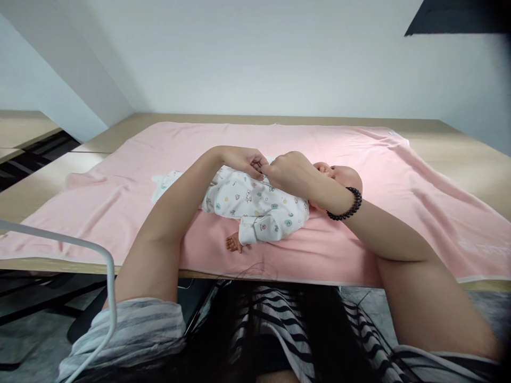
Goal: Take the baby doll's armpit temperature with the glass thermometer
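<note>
A baby doll (pixel 346 174) lies on its back, its head to the right, dressed in a white baby outfit (pixel 255 199) with small printed figures. Over the chest of the outfit, the fingers of my left hand (pixel 246 160) are curled into a pinch. My right hand (pixel 290 169), with a black bead bracelet (pixel 354 205) at the wrist, is closed and meets the left fingertips. Whatever lies between the fingers is hidden. One doll hand (pixel 233 243) sticks out of the near sleeve. My right hand and forearm partly cover the doll's head.
Under the doll a pink blanket (pixel 120 170), wrinkled at the left and right, spreads over a light wooden table (pixel 471 143). A white wall (pixel 271 64) rises behind. A pale curved bar (pixel 110 287) crosses the lower left, and another table (pixel 24 127) stands far left.
</note>
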A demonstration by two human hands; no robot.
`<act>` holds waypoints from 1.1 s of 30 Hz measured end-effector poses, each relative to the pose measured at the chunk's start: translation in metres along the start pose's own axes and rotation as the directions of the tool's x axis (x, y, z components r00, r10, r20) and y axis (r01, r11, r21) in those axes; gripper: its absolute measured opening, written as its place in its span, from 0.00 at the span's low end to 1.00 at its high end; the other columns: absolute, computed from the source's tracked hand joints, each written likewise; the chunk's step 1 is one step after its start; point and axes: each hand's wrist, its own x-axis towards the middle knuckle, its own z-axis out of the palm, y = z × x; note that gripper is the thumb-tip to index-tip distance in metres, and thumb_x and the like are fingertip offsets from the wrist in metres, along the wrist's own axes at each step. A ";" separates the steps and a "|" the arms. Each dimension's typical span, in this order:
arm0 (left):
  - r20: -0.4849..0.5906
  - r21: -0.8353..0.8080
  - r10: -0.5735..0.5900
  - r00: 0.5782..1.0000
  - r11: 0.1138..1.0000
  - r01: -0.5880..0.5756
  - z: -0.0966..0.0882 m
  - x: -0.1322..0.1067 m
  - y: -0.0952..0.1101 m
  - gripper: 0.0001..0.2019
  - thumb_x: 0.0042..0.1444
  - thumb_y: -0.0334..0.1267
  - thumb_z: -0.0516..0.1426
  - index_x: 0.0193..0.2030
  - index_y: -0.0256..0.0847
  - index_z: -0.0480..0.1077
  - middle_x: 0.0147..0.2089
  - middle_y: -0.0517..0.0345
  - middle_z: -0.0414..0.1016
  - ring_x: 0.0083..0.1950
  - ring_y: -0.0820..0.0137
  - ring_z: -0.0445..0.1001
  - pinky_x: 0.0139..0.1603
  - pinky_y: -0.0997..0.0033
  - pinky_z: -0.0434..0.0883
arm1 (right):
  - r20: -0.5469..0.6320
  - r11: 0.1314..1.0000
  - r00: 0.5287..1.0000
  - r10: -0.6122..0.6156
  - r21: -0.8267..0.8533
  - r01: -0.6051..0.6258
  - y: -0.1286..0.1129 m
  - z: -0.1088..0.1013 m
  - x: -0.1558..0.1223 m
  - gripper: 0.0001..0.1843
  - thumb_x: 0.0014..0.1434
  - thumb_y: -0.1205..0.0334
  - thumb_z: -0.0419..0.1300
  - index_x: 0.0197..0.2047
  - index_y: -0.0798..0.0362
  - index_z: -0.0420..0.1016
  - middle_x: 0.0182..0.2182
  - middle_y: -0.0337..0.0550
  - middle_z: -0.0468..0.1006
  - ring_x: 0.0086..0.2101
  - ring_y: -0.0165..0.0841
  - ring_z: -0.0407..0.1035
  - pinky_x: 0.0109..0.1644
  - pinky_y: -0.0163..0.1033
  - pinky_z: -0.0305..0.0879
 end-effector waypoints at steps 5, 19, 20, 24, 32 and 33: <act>0.031 0.056 0.005 1.000 0.998 -0.006 0.000 0.003 -0.003 0.14 0.53 0.43 0.68 0.45 0.41 0.81 0.40 0.56 0.83 0.40 0.67 0.77 0.42 0.69 0.70 | 0.010 0.998 1.000 -0.028 0.049 0.027 0.003 -0.007 -0.005 0.18 0.70 0.71 0.48 0.49 0.50 0.79 0.31 0.47 0.79 0.28 0.36 0.65 0.35 0.43 0.45; 0.084 0.065 -0.011 0.996 0.998 0.006 -0.005 0.001 -0.008 0.19 0.60 0.51 0.65 0.54 0.46 0.81 0.46 0.55 0.83 0.45 0.66 0.78 0.46 0.70 0.70 | 0.175 0.994 0.983 -0.059 0.099 0.042 0.000 -0.042 -0.021 0.16 0.72 0.65 0.51 0.40 0.54 0.80 0.35 0.49 0.80 0.30 0.35 0.64 0.34 0.43 0.47; 0.091 0.062 -0.011 0.996 0.998 0.005 -0.004 0.001 -0.007 0.19 0.60 0.51 0.65 0.55 0.47 0.81 0.47 0.55 0.83 0.46 0.66 0.78 0.47 0.71 0.70 | 0.178 0.992 0.982 -0.063 0.115 0.043 0.000 -0.041 -0.021 0.15 0.72 0.65 0.52 0.42 0.54 0.80 0.38 0.50 0.81 0.31 0.35 0.66 0.35 0.43 0.48; 0.112 0.063 -0.003 0.994 0.998 -0.004 -0.001 0.001 0.001 0.23 0.59 0.50 0.65 0.59 0.47 0.79 0.52 0.55 0.83 0.49 0.66 0.78 0.49 0.72 0.70 | 0.189 0.980 0.979 -0.075 0.193 0.038 0.000 -0.035 -0.019 0.14 0.72 0.66 0.52 0.46 0.55 0.80 0.47 0.52 0.82 0.35 0.36 0.70 0.36 0.43 0.50; -0.021 0.304 -0.166 0.986 0.938 0.165 -0.008 -0.024 0.023 0.25 0.64 0.54 0.60 0.62 0.45 0.74 0.56 0.53 0.78 0.51 0.64 0.72 0.51 0.70 0.67 | 0.127 0.994 0.992 -0.020 0.113 0.006 0.001 -0.031 -0.022 0.16 0.75 0.64 0.51 0.54 0.59 0.78 0.49 0.56 0.80 0.42 0.42 0.73 0.38 0.44 0.54; -0.055 0.319 -0.198 0.979 0.925 0.205 -0.010 -0.030 0.025 0.24 0.65 0.55 0.59 0.62 0.44 0.73 0.57 0.52 0.77 0.52 0.64 0.72 0.51 0.69 0.67 | 0.095 0.994 0.995 -0.005 0.107 -0.005 0.000 -0.030 -0.021 0.16 0.75 0.64 0.51 0.54 0.60 0.78 0.48 0.56 0.80 0.43 0.43 0.73 0.39 0.44 0.55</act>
